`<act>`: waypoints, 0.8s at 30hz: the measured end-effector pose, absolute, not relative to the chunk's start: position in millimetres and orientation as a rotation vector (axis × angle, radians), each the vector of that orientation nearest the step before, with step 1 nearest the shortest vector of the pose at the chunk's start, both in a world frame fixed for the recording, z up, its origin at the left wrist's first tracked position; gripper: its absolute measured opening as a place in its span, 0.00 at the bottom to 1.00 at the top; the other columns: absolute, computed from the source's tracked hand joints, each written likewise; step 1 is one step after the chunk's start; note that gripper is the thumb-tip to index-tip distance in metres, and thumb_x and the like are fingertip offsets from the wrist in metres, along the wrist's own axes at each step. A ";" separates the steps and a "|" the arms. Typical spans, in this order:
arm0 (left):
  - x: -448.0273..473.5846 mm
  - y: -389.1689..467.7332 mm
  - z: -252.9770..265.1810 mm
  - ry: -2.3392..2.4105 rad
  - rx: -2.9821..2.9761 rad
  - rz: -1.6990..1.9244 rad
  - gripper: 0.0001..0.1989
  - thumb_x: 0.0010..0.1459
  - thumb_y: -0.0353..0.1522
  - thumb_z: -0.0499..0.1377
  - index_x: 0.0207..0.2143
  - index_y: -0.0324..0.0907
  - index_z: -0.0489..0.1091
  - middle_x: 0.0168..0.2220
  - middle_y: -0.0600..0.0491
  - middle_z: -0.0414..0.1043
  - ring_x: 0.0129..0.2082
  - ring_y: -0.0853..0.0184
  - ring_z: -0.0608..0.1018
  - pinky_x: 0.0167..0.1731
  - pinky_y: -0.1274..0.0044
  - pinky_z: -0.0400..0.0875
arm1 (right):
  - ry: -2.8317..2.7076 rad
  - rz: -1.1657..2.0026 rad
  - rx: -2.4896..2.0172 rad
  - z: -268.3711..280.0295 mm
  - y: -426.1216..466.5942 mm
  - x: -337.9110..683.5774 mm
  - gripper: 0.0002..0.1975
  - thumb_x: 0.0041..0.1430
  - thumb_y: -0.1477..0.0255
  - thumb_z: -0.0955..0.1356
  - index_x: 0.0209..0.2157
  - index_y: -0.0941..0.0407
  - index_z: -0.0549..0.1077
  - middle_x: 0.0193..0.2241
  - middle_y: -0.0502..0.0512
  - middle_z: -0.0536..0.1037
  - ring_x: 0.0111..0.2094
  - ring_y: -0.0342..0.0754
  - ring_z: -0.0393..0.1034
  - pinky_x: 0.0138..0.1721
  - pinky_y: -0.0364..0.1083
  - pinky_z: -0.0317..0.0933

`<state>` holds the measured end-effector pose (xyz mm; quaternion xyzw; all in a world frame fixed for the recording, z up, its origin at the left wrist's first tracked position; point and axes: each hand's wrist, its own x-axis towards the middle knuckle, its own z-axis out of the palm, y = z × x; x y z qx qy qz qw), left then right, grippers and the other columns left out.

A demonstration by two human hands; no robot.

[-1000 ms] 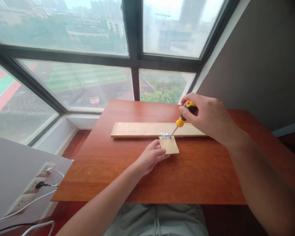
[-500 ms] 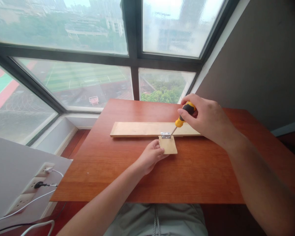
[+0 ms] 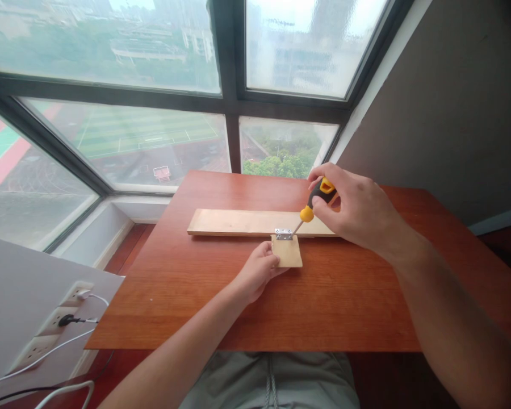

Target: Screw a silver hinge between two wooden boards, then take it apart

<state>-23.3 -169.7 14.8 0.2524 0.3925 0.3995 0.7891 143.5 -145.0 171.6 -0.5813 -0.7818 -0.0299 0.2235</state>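
Observation:
My left hand (image 3: 262, 270) is closed on the left edge of a small square wooden board (image 3: 287, 254), thumb on top and fingers underneath. A silver metal hinge (image 3: 284, 233) lies along that board's far edge, next to a long pale plank (image 3: 234, 222). My right hand (image 3: 353, 207) grips the yellow and black handle of a screwdriver (image 3: 319, 196). The screwdriver slants down to the left, its tip at the right end of the hinge. Any screw under the tip is too small to make out. My right hand covers the plank's right end.
The reddish-brown wooden table (image 3: 187, 307) spreads under everything. Large windows (image 3: 153, 136) rise behind its far edge. Wall sockets (image 3: 59, 321) with plugged-in cables are at the lower left, and a grey wall (image 3: 460, 125) stands on the right.
The small board, hinge and plank have shifted slightly left, along with my left hand and the screwdriver tip. My right hand's fingers have changed position on the handle, which has turned.

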 end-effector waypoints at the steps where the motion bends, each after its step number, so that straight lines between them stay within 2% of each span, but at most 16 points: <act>1: -23.5 -169.5 14.0 0.842 0.549 0.856 0.14 0.47 0.20 0.58 0.38 0.38 0.68 0.46 0.45 0.74 0.49 0.59 0.77 0.52 0.64 0.72 | -2.147 -0.125 -1.617 170.8 -144.3 143.3 0.12 0.56 0.65 0.66 0.43 0.51 0.70 0.31 0.52 0.78 0.27 0.48 0.69 0.28 0.46 0.56; 4: -23.8 -169.0 13.0 0.833 0.562 0.843 0.15 0.47 0.20 0.59 0.39 0.39 0.68 0.47 0.45 0.74 0.49 0.59 0.77 0.52 0.64 0.71 | -2.118 -0.163 -1.631 168.9 -142.4 143.6 0.10 0.58 0.64 0.65 0.40 0.51 0.71 0.29 0.52 0.77 0.28 0.49 0.69 0.29 0.46 0.56; 8: -23.4 -169.0 14.4 0.839 0.563 0.831 0.16 0.47 0.20 0.58 0.40 0.39 0.67 0.46 0.45 0.74 0.47 0.61 0.78 0.52 0.64 0.72 | -2.148 -0.047 -1.593 169.0 -144.0 145.8 0.18 0.53 0.72 0.65 0.48 0.51 0.68 0.43 0.54 0.77 0.30 0.48 0.70 0.30 0.46 0.58; 10: -23.2 -169.2 14.9 0.840 0.566 0.832 0.16 0.47 0.20 0.58 0.40 0.39 0.67 0.46 0.45 0.75 0.46 0.62 0.78 0.52 0.65 0.72 | -2.139 -0.078 -1.634 169.2 -144.9 146.7 0.20 0.52 0.72 0.66 0.49 0.51 0.67 0.45 0.55 0.76 0.29 0.47 0.70 0.29 0.46 0.57; 14: -23.4 -169.4 15.0 0.833 0.562 0.842 0.16 0.47 0.20 0.59 0.40 0.39 0.67 0.45 0.45 0.75 0.46 0.61 0.78 0.53 0.64 0.71 | -2.054 -0.235 -1.760 168.4 -143.5 146.7 0.11 0.57 0.62 0.65 0.39 0.51 0.71 0.31 0.54 0.77 0.28 0.51 0.69 0.27 0.47 0.54; 16: -23.5 -169.5 14.9 0.831 0.561 0.842 0.16 0.47 0.20 0.59 0.40 0.39 0.67 0.44 0.46 0.75 0.46 0.61 0.78 0.53 0.64 0.71 | -2.054 -0.223 -1.732 167.5 -142.3 146.7 0.08 0.58 0.63 0.64 0.37 0.51 0.71 0.28 0.54 0.76 0.29 0.52 0.69 0.28 0.47 0.55; 18: -23.6 -169.4 14.8 0.829 0.559 0.841 0.17 0.47 0.20 0.59 0.40 0.39 0.67 0.44 0.46 0.75 0.46 0.61 0.78 0.53 0.64 0.71 | -2.103 -0.142 -1.621 166.9 -141.9 147.3 0.09 0.56 0.69 0.64 0.40 0.52 0.70 0.35 0.55 0.77 0.31 0.51 0.70 0.30 0.47 0.57; 21: -23.6 -169.1 14.3 0.829 0.561 0.839 0.17 0.47 0.19 0.58 0.41 0.39 0.67 0.43 0.46 0.75 0.45 0.62 0.78 0.53 0.64 0.71 | -2.163 -0.046 -1.512 166.1 -142.4 148.6 0.19 0.52 0.73 0.65 0.48 0.52 0.68 0.47 0.57 0.74 0.34 0.50 0.71 0.31 0.47 0.60; 24: -23.7 -168.8 13.7 0.829 0.569 0.833 0.17 0.48 0.19 0.57 0.42 0.39 0.67 0.44 0.46 0.75 0.45 0.63 0.78 0.52 0.65 0.72 | -2.111 -0.143 -1.596 165.5 -141.9 148.7 0.14 0.55 0.67 0.65 0.44 0.52 0.70 0.44 0.56 0.76 0.33 0.51 0.70 0.30 0.48 0.59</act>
